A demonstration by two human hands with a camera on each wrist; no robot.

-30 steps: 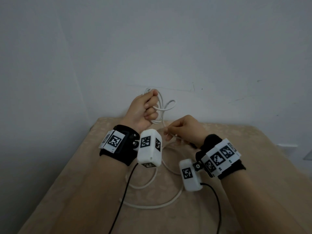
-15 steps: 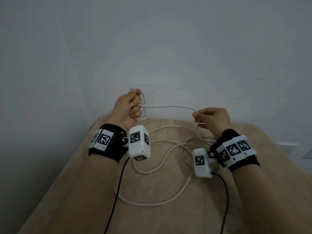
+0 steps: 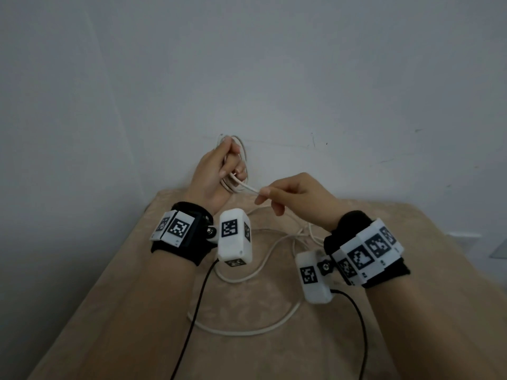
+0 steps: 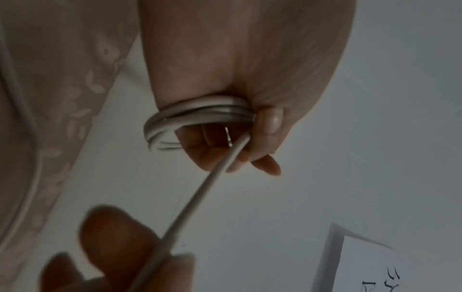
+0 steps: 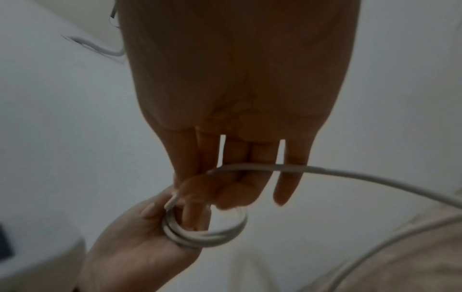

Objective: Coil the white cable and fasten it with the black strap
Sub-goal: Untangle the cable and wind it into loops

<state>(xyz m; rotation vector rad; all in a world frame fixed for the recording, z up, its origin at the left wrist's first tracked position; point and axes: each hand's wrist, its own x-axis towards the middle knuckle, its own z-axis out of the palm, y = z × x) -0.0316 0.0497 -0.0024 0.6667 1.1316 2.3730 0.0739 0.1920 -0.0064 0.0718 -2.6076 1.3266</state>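
Observation:
My left hand [image 3: 219,171] is raised above the table's far edge and grips a small coil of the white cable [image 3: 242,160], several turns wound through its fingers; the same coil [image 4: 200,112] shows close up in the left wrist view and again as the coil [image 5: 207,235] in the right wrist view. My right hand [image 3: 277,194] pinches the strand [image 3: 248,187] running out of the coil, just right of the left hand. The loose rest of the cable [image 3: 247,330] lies in loops on the table. No black strap shows in any view.
The table carries a beige patterned cloth [image 3: 274,352] and stands against a grey wall [image 3: 274,78]. Black leads [image 3: 192,325] hang from the wrist cameras across the table. A wall socket plate [image 3: 463,242] sits at the right.
My right hand has swung back left from a stretched-out position, bringing the strand close to the left hand. The left hand kept its grip on the coil.

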